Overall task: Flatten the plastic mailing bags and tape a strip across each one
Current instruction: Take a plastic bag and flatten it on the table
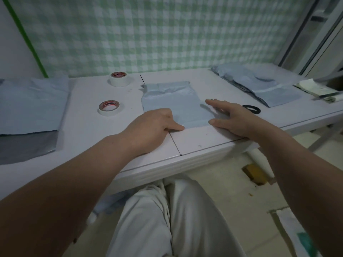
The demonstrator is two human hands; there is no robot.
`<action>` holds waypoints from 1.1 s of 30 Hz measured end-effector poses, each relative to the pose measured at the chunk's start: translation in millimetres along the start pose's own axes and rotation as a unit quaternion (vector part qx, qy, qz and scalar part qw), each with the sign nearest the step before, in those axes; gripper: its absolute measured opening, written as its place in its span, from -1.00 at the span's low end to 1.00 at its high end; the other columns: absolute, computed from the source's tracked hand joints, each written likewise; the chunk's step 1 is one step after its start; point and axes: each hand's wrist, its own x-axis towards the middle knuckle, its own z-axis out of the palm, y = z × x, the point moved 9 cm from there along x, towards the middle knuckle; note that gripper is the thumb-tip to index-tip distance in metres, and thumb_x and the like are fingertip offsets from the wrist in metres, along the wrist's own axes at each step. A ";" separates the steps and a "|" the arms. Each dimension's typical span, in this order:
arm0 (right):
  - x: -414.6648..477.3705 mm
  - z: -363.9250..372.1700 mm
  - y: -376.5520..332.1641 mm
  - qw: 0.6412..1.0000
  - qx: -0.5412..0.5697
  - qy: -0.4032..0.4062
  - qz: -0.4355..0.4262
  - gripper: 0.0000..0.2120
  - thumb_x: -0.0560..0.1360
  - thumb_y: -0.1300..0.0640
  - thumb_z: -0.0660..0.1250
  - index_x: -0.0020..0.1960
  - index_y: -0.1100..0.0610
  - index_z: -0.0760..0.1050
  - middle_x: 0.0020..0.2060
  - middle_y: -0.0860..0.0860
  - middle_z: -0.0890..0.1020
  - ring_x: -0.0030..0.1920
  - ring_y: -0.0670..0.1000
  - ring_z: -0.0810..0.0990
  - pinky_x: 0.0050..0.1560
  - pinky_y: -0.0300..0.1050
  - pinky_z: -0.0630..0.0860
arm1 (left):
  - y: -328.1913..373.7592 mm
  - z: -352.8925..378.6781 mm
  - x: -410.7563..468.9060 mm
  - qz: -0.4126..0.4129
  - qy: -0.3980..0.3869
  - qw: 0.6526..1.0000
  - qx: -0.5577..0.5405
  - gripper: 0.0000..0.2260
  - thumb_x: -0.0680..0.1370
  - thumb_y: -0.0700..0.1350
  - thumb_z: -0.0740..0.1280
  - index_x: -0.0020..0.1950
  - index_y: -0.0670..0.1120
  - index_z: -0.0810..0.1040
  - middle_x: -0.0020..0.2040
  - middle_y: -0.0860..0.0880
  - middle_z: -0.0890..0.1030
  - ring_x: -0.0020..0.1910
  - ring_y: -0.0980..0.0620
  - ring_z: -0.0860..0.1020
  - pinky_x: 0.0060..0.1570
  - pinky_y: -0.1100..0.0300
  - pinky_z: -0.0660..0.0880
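A pale blue plastic mailing bag (174, 102) lies flat on the white table (89, 127) in front of me, its far end still wrinkled. My left hand (156, 121) rests on the bag's near left corner, its fingers folded under and the thumb pointing right along the near edge. My right hand (228, 117) lies with straight, spread fingers on the bag's right edge. Two rolls of white tape stand left of the bag: one roll of tape (109, 107) nearer me, another roll of tape (120, 78) farther back.
A stack of blue and grey bags (31, 112) covers the table's left end, and a rumpled pile of bags (259, 84) lies at the back right. Black scissor handles (252, 109) show past my right hand. Papers (315, 89) sit at the far right. A checked cloth hangs behind.
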 end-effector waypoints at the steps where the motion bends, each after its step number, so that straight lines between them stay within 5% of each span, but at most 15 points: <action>1: -2.7 -3.1 2.6 1.000 0.010 0.008 -0.003 -0.43 0.53 0.13 0.34 0.48 -0.09 0.24 0.48 -0.04 0.24 0.50 -0.05 0.14 0.31 -0.36 0.07 | 0.0 -0.1 -0.7 -0.003 0.001 1.000 0.001 -0.65 0.51 -0.36 0.29 0.14 0.00 0.65 -0.14 -0.03 0.53 -0.08 -0.04 0.54 -0.06 0.10 0.47; 7: -13.5 -10.6 -2.5 0.989 0.014 0.143 -0.023 -0.59 0.53 0.28 0.28 0.35 0.06 0.45 0.35 0.05 0.47 0.37 0.02 0.40 0.32 -0.28 0.23 | 11.2 2.8 -8.2 -0.043 -0.012 0.999 0.014 -0.71 0.60 -0.18 0.22 0.26 0.05 0.57 0.01 -0.01 0.52 0.02 0.01 0.50 0.07 0.10 0.42; 12: -42.9 26.8 -64.8 0.970 -0.040 0.193 -0.145 -0.65 0.50 0.25 0.18 0.25 0.17 0.53 0.35 0.14 0.47 0.44 0.24 0.27 0.38 0.09 0.22 | 18.0 5.4 -11.0 -0.056 -0.023 0.998 0.032 -0.61 0.53 -0.05 0.11 0.29 0.11 0.53 -0.01 0.01 0.46 -0.04 0.03 0.48 0.03 0.08 0.42; 14: -51.4 39.8 -81.7 0.959 -0.090 0.207 -0.171 -0.64 0.49 0.16 0.12 0.18 0.18 0.56 0.25 0.13 0.56 0.36 0.23 0.40 0.38 0.16 0.20 | 19.7 3.9 -11.3 -0.050 -0.017 0.998 0.036 -0.56 0.45 0.03 0.04 0.18 0.09 0.59 -0.06 0.02 0.45 -0.08 0.02 0.48 -0.02 0.04 0.44; 16: -54.0 45.1 -83.7 0.954 -0.130 0.217 -0.160 -0.67 0.48 0.11 0.07 0.07 0.13 0.57 -0.07 0.02 0.64 0.05 0.11 0.57 0.37 0.12 0.24 | 18.4 3.6 -11.1 -0.049 -0.015 0.998 0.037 -0.50 0.40 0.09 -0.03 0.09 0.05 0.62 -0.07 0.02 0.46 -0.08 0.02 0.49 -0.04 -0.01 0.45; 18: -53.5 46.4 -79.9 0.956 -0.149 0.214 -0.137 -0.70 0.50 0.07 0.04 0.01 0.08 0.52 -0.23 -0.06 0.57 -0.15 0.01 0.53 0.36 0.05 0.23 | 17.1 4.7 -11.1 -0.052 -0.014 0.998 0.041 -0.49 0.40 0.11 -0.04 0.11 0.07 0.62 -0.04 0.03 0.48 -0.05 0.04 0.50 -0.03 -0.01 0.46; 24: -50.9 43.6 -66.0 0.959 -0.176 0.199 -0.096 -0.71 0.51 0.06 0.00 -0.03 0.03 0.49 -0.15 -0.09 0.54 -0.12 -0.05 0.45 0.28 -0.01 0.23 | 8.2 -1.7 -14.7 -0.083 0.011 0.997 -0.002 -0.46 0.43 0.20 0.02 0.13 0.02 0.65 0.08 0.12 0.54 0.09 0.10 0.52 0.12 0.05 0.45; 33: -51.4 23.3 -43.4 0.963 -0.148 0.222 -0.033 -0.75 0.56 0.08 0.12 0.01 0.04 0.57 -0.07 -0.01 0.67 -0.10 0.22 0.52 0.07 -0.13 0.19 | -1.3 -14.1 -29.5 -0.086 0.028 0.996 -0.001 -0.42 0.42 0.25 -0.01 0.06 -0.02 0.68 0.06 0.10 0.56 0.10 0.08 0.49 0.06 0.25 0.34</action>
